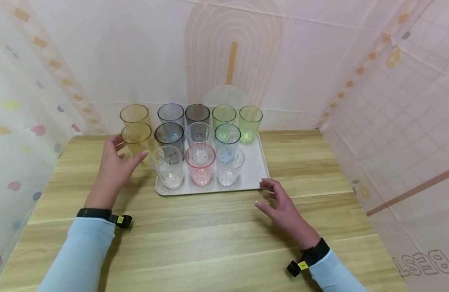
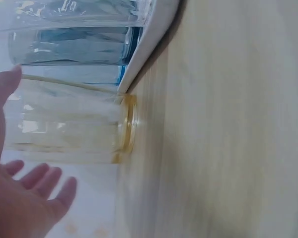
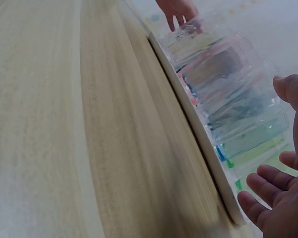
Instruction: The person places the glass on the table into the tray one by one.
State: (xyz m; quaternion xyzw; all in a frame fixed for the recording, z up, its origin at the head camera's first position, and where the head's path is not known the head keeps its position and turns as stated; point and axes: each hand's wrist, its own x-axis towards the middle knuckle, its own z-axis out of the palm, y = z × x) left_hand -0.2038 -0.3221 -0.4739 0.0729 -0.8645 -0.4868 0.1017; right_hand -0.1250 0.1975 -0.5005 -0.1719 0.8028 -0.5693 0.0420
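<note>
My left hand (image 1: 113,162) is spread around the near amber glass (image 1: 137,142), thumb to one side and fingers to the other. In the left wrist view a gap shows between the fingers and this glass (image 2: 74,121), which stands upright on the table. Behind it is a second amber glass (image 1: 134,113). To the right, a white tray (image 1: 258,162) holds several upright tumblers, among them a clear glass (image 1: 169,172), a pink glass with a red rim (image 1: 200,168) and a green glass (image 1: 251,125). My right hand (image 1: 283,207), fingers loosely bent, is near the tray's front right corner, holding nothing.
Also on the tray are a dark grey glass (image 1: 173,142), a brown-rimmed glass (image 1: 197,113) and a blue-rimmed glass (image 1: 227,140), close together. The wooden table (image 1: 195,243) ends at a patterned cloth backdrop (image 1: 144,52) behind the glasses.
</note>
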